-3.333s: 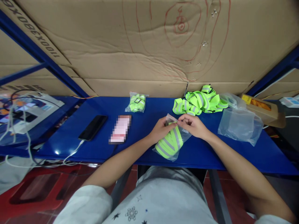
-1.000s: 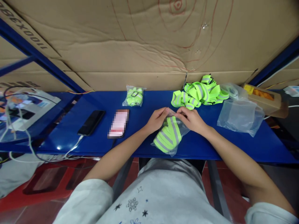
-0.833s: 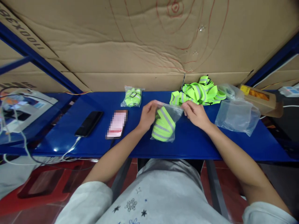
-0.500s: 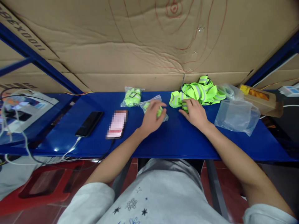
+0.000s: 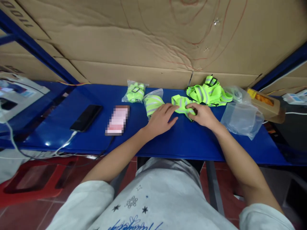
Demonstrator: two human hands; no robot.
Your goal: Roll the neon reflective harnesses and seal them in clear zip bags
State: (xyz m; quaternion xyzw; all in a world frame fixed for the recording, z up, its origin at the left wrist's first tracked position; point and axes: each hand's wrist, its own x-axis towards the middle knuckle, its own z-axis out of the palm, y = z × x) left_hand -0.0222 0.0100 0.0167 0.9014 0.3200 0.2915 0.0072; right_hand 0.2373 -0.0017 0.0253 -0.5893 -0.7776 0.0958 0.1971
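Observation:
My right hand [image 5: 203,115] has its fingers closed on a loose neon-yellow reflective band [image 5: 182,104], pulled a little away from the pile of bands [image 5: 208,93] at the back of the blue table [image 5: 189,143]. My left hand [image 5: 162,119] lies beside it with fingers stretched out, its fingertips at the band's left end, holding nothing. Just behind my left hand lies a clear bag with a folded band inside [image 5: 152,103]. Another bagged band [image 5: 134,92] rests further left, against the cardboard wall.
A stack of empty clear bags [image 5: 242,118] lies right of my right hand, with a cardboard box [image 5: 263,104] behind it. Two phones [image 5: 86,117] [image 5: 117,120] with cables lie on the left. A cardboard sheet [image 5: 153,41] backs the table. A red stool [image 5: 31,179] stands below left.
My hands held a bagged band by its mouth; my left hand then set that bag down at the back beside the first one. My right hand reached to the pile and drew out a loose band.

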